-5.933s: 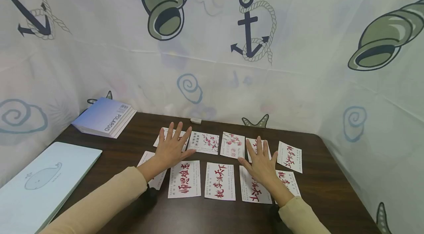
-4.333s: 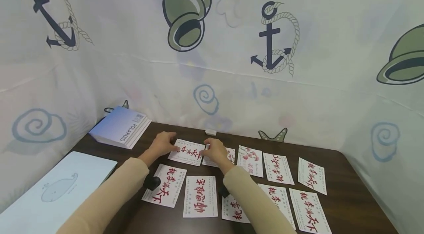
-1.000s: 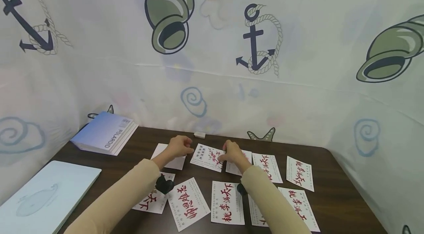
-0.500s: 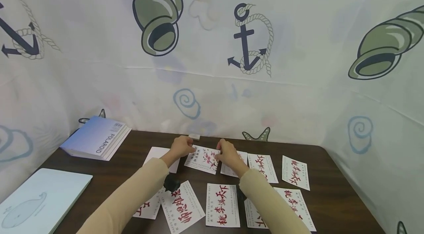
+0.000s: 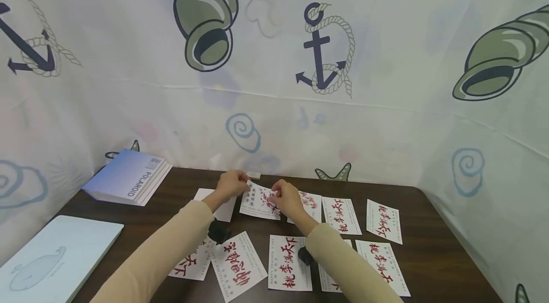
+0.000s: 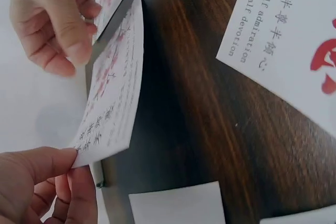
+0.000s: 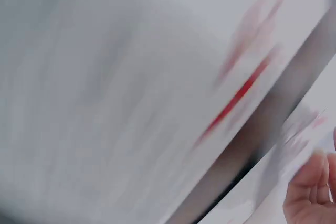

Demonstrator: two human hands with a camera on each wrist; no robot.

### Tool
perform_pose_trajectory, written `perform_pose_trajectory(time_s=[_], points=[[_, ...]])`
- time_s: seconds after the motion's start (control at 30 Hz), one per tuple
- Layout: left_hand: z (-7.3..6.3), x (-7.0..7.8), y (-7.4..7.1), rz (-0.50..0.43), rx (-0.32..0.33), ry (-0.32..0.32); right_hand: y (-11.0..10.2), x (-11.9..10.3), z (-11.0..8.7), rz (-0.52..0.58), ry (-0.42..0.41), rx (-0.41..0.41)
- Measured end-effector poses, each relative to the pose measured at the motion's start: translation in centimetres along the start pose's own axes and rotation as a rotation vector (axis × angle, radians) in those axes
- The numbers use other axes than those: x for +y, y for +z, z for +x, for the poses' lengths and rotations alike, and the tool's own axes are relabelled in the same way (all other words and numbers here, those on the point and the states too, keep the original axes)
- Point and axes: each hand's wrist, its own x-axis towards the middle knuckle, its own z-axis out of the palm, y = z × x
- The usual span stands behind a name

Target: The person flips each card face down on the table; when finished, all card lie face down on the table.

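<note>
My left hand [image 5: 231, 184] pinches the left end of a white card [image 5: 257, 203] with pink plum blossoms and dark characters, between thumb and fingers. In the left wrist view this card [image 6: 118, 93] is tilted up and slightly bowed from the table. My right hand [image 5: 287, 198] hovers at the card's right end, fingers loosely bent; in the left wrist view its thumb tip shows beside the card's far end. A blank white card [image 5: 225, 210] lies under the left wrist. Another pink blossom card [image 5: 311, 204] lies right of the right hand. The right wrist view is blurred.
Several cards with red characters lie on the dark wooden table [image 5: 433, 255], including a tilted near one [image 5: 239, 267] and an upright one [image 5: 290, 265]. A blue POLAROID box [image 5: 126, 176] and a pale blue whale-printed board [image 5: 55, 257] stand at left. A patterned cloth [image 5: 274, 141] hangs behind.
The right hand has moved left over the blossom card. The card, lying nearly flat half a second ago, is now raised in the left hand. Earlier, both hands were spread over the cards.
</note>
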Motion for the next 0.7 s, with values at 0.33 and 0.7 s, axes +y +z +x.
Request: perform_pose_trajectory(time_s=[0.33, 0.7], points=[[-1.0, 1.6, -1.2, -0.09, -0.062, 0.03, 2.6, -4.6, -2.2, 0.264, 0.03, -0.011], [-2.0, 0.7, -2.0, -0.344, -0.231, 0.033, 0.1, -5.2, -3.2, 0.482, -0.057, 0.133]])
